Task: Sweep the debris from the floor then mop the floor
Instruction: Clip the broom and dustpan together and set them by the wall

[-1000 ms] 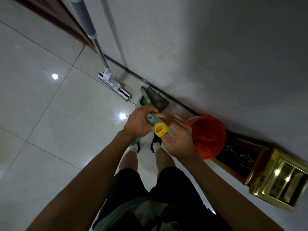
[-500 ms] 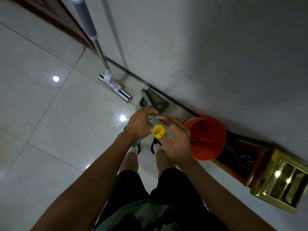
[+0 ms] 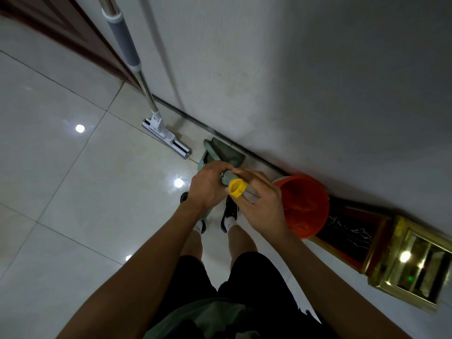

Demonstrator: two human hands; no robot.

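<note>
Below both grips: green plastic dustpan point(image 3: 226, 154) — long axis straight down.
Left hand point(image 3: 208, 187): clasps grey-green yellow-capped handle point(image 3: 232, 181).
Right hand point(image 3: 260, 204): pinches it nearer cap.

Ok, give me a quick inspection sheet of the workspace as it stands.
Surface: glossy pale tile floor; no debris visible.
Job's things: green handle with yellow cap held upright; green dustpan below it, by the wall; mop leaning on the wall.
Clutter: orange bucket; gold-trimmed stand.
Grippers: left hand grips the handle; right hand holds it near the cap.
Cables: nothing seen.
Surroundings: white wall, dark wooden door.
</note>
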